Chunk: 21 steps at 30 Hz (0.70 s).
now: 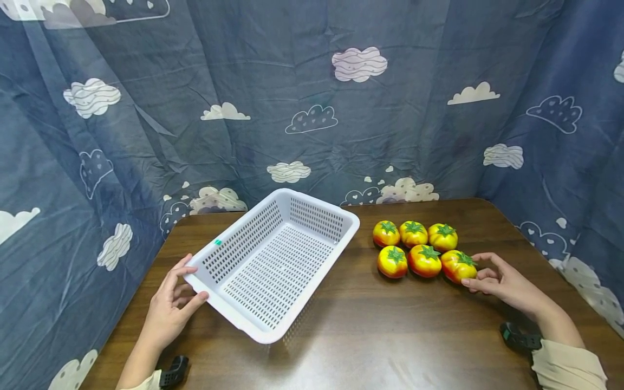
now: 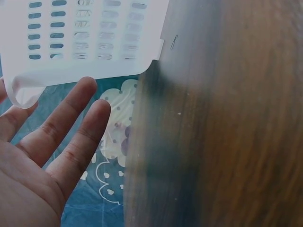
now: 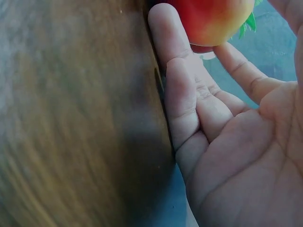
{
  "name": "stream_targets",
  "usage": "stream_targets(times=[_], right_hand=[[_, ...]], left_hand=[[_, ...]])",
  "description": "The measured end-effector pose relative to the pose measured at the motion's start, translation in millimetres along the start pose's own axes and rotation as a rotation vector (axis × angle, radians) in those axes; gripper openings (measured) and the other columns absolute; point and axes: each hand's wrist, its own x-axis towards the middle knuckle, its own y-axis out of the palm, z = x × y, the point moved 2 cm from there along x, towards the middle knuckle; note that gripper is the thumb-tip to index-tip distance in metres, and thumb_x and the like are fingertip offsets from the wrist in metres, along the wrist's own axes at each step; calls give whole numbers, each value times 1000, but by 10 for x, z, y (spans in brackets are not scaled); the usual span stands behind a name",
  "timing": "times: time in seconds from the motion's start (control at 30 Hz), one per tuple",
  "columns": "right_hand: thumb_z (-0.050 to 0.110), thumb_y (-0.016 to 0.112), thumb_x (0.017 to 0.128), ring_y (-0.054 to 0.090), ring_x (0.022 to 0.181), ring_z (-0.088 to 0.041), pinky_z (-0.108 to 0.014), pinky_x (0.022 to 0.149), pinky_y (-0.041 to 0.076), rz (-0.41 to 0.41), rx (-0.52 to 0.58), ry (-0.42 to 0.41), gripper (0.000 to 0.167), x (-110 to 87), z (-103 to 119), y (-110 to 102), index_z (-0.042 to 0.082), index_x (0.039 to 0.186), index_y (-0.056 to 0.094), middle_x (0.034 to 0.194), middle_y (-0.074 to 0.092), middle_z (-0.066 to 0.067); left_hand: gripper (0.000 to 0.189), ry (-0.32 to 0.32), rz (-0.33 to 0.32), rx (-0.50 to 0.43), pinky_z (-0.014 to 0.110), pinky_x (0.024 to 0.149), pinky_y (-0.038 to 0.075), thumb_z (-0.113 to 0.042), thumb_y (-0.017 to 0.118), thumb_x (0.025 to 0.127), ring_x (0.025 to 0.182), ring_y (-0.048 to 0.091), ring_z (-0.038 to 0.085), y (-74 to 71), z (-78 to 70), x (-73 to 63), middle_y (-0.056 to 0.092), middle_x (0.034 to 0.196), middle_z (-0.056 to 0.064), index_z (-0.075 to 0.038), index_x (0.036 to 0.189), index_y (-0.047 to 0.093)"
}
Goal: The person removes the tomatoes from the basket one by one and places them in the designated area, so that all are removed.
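Note:
In the head view, my left hand (image 1: 168,303) grips the near-left corner of a white perforated plastic basket (image 1: 316,281), thumb and forefinger at its rim. The left wrist view shows the basket's slotted wall (image 2: 90,66) above the spread lower fingers (image 2: 78,137). On the right, my right hand (image 1: 509,284) holds the front-right red-and-yellow tomato (image 1: 455,265), its thumb on the near side and forefinger behind. The tomato's glossy red underside (image 3: 213,21) shows by the fingertips in the right wrist view, with the other fingers folded close to the wood.
Several more tomatoes with green leaf tops stand in two rows, the back row (image 1: 413,234) behind the front row (image 1: 392,262). All this is on a brown wooden table (image 1: 380,336). A blue cloud-patterned curtain (image 1: 390,135) hangs around its back and sides.

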Motion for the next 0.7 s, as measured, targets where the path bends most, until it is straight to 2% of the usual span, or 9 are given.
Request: stream_targets(times=[0.2, 0.27, 0.33, 0.4, 0.47, 0.57, 0.63, 0.7], right_hand=[[29, 64, 109, 74, 89, -10, -25, 76, 62, 3, -11, 20, 67, -7, -14, -13, -3, 154, 26, 110, 75, -15], [28, 63, 110, 75, 89, -9, -25, 76, 62, 4, -7, 16, 67, -24, -18, -31, -4, 155, 24, 112, 75, -16], [26, 62, 110, 77, 89, -9, -25, 76, 64, 0, -5, 7, 67, -43, -13, -70, -5, 156, 23, 113, 75, -19], [25, 61, 111, 78, 89, -10, -25, 76, 65, -10, -20, -1, 68, -65, 10, -125, -6, 156, 21, 115, 75, -23], [27, 60, 112, 78, 89, -10, -25, 75, 65, -31, -55, -3, 68, -88, 50, -192, -7, 157, 21, 117, 74, -28], [29, 59, 112, 77, 86, -6, -23, 72, 62, -77, -133, -17, 67, -124, 146, -293, -8, 156, 25, 119, 73, -31], [27, 62, 110, 73, 84, -2, -22, 69, 60, -123, -179, -52, 64, -147, 227, -344, -9, 153, 31, 117, 73, -31], [24, 65, 108, 68, 83, 6, -17, 68, 57, -169, -214, -100, 60, -163, 321, -377, -8, 150, 36, 117, 72, -32]], left_hand=[[57, 3, -1, 2, 11, 77, 59, -6, 84, 92, 101, 65, -13, 13, 15, 3, 43, 168, 1, -10, 142, 57], [57, 3, 0, -1, 11, 77, 59, -6, 84, 91, 101, 65, -13, 18, 17, -2, 43, 168, 0, -10, 142, 57], [57, 2, 1, -7, 11, 77, 59, -6, 84, 91, 101, 66, -12, 24, 18, -7, 42, 167, -8, -10, 142, 57], [58, 7, 4, -10, 11, 77, 59, -5, 84, 91, 100, 66, -12, 18, 13, -6, 42, 166, -10, -10, 142, 57], [60, 18, 7, -10, 11, 78, 59, -4, 84, 90, 101, 66, -13, 1, 3, 4, 43, 168, -4, -9, 143, 57], [64, 35, 13, 26, 10, 80, 59, -5, 85, 90, 104, 63, -15, -48, -37, 36, 44, 168, 13, -9, 146, 56], [66, 40, 13, 77, 14, 83, 61, -9, 86, 90, 108, 65, -9, -86, -83, 66, 44, 167, 19, -10, 149, 55], [67, 35, 14, 141, 28, 91, 64, -15, 85, 92, 118, 69, 6, -126, -142, 96, 43, 168, 21, -11, 150, 54]])
